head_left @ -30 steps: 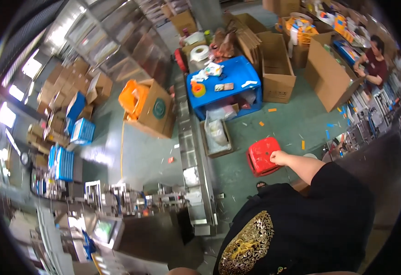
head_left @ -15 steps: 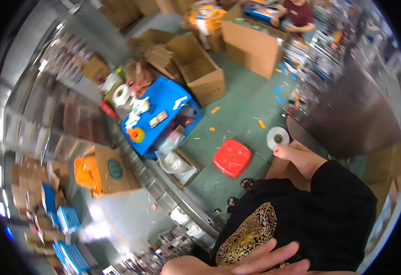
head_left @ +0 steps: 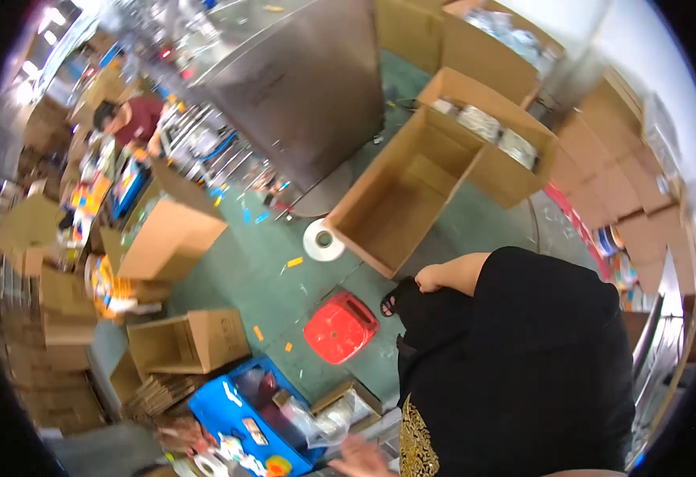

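My right hand (head_left: 428,278) hangs beside my dark-clothed leg, near the close corner of a large open cardboard box (head_left: 390,266). Its fingers point down and away, so their state is hidden, and I see nothing in it. At the lower edge, my left hand (head_left: 360,459) is somewhat blurred, with its fingers spread and nothing in them. It overlaps the edge of a blue bin (head_left: 224,405) and lies close to a small carton holding clear plastic bags (head_left: 340,415). A red plastic stool (head_left: 340,327) stands on the floor between my hands.
A white roll (head_left: 323,240) lies on the green floor (head_left: 264,254) among orange and blue scraps. Beyond it stands a big metal panel (head_left: 308,87). Open cartons (head_left: 177,238) fill the left side, where a person in a dark red top (head_left: 137,119) works. Stacked cardboard (head_left: 602,159) lines the right.
My view has swung to the right, bringing the large open box and right-hand cartons into sight. The blue bin now sits at the lower edge. My left hand has moved off the front of my clothing.
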Tool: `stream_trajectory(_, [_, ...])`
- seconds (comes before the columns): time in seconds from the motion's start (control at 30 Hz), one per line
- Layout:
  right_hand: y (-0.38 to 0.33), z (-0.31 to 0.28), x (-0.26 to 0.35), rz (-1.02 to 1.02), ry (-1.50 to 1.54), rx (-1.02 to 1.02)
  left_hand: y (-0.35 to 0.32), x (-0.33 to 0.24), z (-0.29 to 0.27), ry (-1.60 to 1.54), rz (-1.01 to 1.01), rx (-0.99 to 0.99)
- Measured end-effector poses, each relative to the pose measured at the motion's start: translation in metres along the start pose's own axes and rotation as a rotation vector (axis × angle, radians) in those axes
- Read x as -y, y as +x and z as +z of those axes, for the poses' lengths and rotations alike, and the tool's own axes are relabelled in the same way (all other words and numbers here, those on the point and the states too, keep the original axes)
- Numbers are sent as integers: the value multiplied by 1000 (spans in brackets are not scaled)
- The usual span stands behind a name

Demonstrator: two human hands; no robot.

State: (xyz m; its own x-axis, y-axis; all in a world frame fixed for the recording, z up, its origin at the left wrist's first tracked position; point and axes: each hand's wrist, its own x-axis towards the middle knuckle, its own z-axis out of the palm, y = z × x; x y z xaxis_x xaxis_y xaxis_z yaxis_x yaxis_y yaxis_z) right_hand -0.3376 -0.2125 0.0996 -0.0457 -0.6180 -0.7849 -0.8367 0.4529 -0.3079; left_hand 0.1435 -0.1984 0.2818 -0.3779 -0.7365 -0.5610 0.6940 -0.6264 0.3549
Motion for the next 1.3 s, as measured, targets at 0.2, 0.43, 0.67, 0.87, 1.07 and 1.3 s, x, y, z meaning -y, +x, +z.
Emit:
stream_trajectory(0.2, [-36,21,-31,58,128,-19,22,74,-85,499,-254,-261])
stream_trajectory(0.43, [-24,29,-19,76,183,-65,51,20,-124,886,-70,-410])
stream_trajectory(0.67, [-22,10,9,-84,158,-122,80,41,-200,1169,-188,-259])
stream_trajectory(0.87, [-17,-19,6,-180,97,-39,65,79,-244,1353,-261,-215])
stream_trajectory(1.07, [13,-17,-63,29,-72,8,22,105,-258,1468,-249,-318])
stream_trajectory(1.3, [8,-26,-5,-113,-152,66,21,118,-262,909,-232,-517])
